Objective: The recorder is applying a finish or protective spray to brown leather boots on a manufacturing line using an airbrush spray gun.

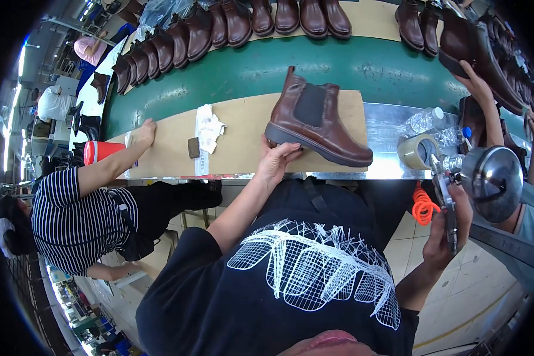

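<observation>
My left hand [273,161] is closed under the heel of a brown leather Chelsea boot [342,132]. The boot is held up over the cardboard, tilted with its toe to the right and its dark sole downward; a grey elastic panel shows on its side. On the right, my right hand [438,240] grips a metal spray gun [442,193] near the table's front edge. A shiny round metal cup [493,183] sits beside the gun. An orange coiled hose [422,207] hangs just left of it.
A white cloth [208,127] and a brown block [193,148] lie on the cardboard [169,139]. Right of it are a tape roll [410,153] and clear plastic bottles [422,121]. Several boots [238,26] line the green table's back. Co-workers stand either side; one hand [479,86] holds another boot.
</observation>
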Motion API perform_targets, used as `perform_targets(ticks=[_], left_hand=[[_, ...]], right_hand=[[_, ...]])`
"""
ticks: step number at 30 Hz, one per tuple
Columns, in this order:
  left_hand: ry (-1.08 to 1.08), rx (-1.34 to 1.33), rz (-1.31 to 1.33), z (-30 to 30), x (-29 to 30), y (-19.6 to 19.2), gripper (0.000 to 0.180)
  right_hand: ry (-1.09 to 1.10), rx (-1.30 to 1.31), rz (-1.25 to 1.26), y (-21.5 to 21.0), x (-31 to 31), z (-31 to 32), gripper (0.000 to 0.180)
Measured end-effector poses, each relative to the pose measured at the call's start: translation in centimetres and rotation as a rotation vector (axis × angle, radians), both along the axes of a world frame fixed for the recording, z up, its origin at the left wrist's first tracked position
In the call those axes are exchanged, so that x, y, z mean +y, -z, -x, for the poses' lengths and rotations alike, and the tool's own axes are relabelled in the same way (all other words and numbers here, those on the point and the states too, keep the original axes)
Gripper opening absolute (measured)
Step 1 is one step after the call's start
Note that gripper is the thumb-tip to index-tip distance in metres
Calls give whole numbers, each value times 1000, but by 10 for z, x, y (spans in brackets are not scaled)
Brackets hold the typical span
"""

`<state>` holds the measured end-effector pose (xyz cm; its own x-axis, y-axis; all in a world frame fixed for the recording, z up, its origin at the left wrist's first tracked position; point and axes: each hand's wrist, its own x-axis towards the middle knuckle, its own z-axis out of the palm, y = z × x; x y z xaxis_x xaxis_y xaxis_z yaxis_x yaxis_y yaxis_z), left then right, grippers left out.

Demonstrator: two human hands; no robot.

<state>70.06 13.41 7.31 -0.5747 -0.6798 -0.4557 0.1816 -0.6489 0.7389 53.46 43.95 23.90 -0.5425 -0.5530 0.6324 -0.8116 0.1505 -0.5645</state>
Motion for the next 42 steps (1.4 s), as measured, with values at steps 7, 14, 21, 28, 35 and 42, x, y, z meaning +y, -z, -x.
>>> perform_targets(ticks=[7,14,21,28,35,42], left_hand=[[213,186,107,23,-17,-31,75],[196,307,7,34,-16,-45,72],[200,370,66,46,-20,-56,58],[202,351,89,45,-22,-61,57],[93,-131,-75,15,-15,-16,53],[33,-604,966,-11,-48,-10,91]], right_hand=[[-132,-331,40,-37,-42,1,35],[-82,-437,56,-56,-48,8,39],[-21,-485,27,-59,-48,9,37],[-1,-494,35,-55,-51,7,35],[-35,-514,109,-37,-37,11,38],[-30,-546,144,-26,-9,12,33]])
